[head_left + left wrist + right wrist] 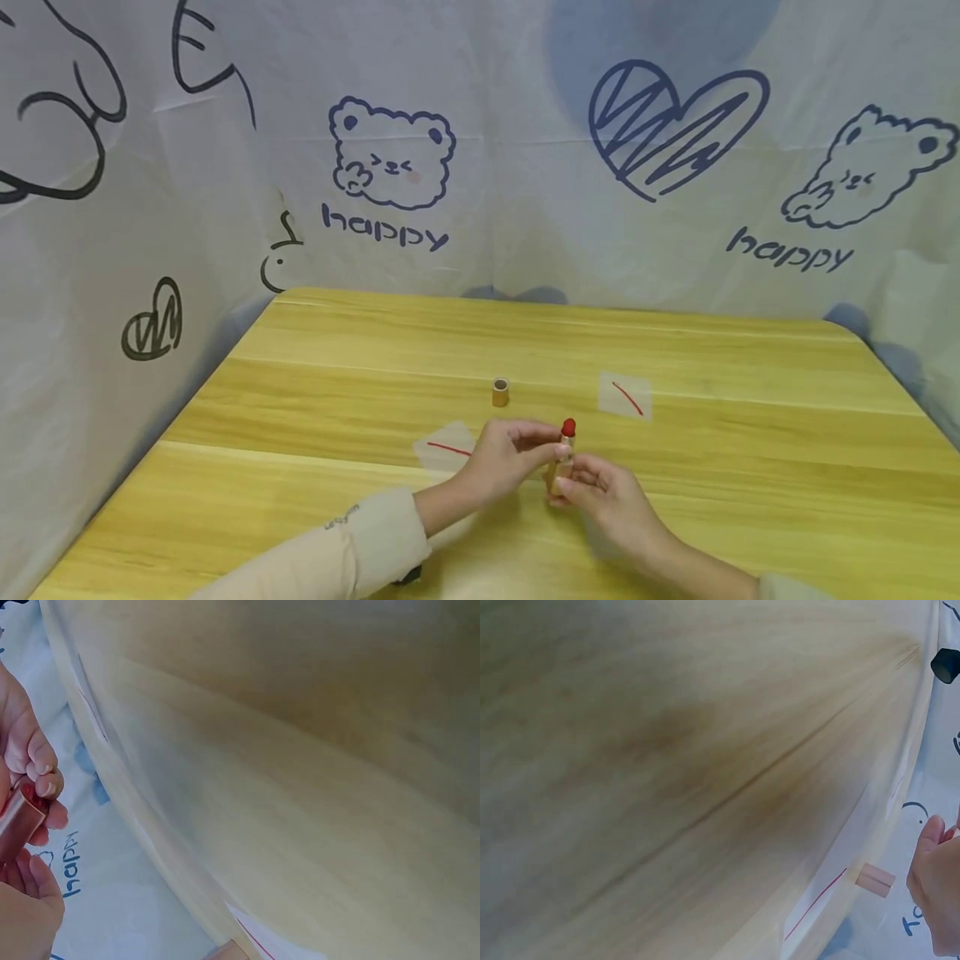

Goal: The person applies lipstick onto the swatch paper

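Fingers are curling in at the left edge, pinching the top of a coppery lipstick tube whose red tip is showing just under the fingertips. Below the tube, the heel of a hand is pressing in beside it. Beyond the fingers, the pale wooden table is filling most of the frame, tilting steeply. Just past the fingertips, a white cloth printed with blue letters is hanging along the table's edge. Far from the fingers, near the bottom edge, a clear slip with a red line is lying on the table.
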A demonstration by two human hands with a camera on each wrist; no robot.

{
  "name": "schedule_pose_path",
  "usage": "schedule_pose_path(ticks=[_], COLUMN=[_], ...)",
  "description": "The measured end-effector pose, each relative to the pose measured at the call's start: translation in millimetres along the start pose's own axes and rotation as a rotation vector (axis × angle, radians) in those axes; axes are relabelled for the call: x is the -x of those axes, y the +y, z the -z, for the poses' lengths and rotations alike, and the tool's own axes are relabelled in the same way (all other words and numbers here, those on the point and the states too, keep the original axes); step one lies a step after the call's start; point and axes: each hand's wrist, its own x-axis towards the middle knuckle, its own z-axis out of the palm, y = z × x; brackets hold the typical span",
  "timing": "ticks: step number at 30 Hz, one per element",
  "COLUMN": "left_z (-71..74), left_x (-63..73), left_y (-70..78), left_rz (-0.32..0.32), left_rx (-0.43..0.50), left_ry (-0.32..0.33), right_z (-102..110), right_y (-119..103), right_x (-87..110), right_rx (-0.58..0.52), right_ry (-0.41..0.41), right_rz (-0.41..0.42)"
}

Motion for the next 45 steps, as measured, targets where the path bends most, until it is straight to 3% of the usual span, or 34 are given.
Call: schedule_pose_path(ticks=[4,12,22,33,45], left_z=[3.5,7.9,9.8,7.8,2.4], left_x=[0.2,0.1,-0.6,0.6,3.4], left_y=[-0.6,-0.4,2.5,2.7,1.0], left_rz=[-0.011,0.039,0.015,-0.003,-0.025], left_rx=[-0.021,0.031,0.041,0.026,0.019], left_ry=[-0.032,-0.083,-0.134,-0.1,0.017], right_z=[1.1,2.7,6.2,6.5,6.1], right_y=[1.3,4.4,5.3,5.2,2.4], right_x=[-0.7,-2.4,-4.1,-4.2,-5.6], right_rx=[0.008,0.049,0.1,0.117,0.131], right_ry=[-0.018,-0.063,-0.087,-0.043,-0.02], right_rz=[0.023,0.092,0.154,0.126,0.109])
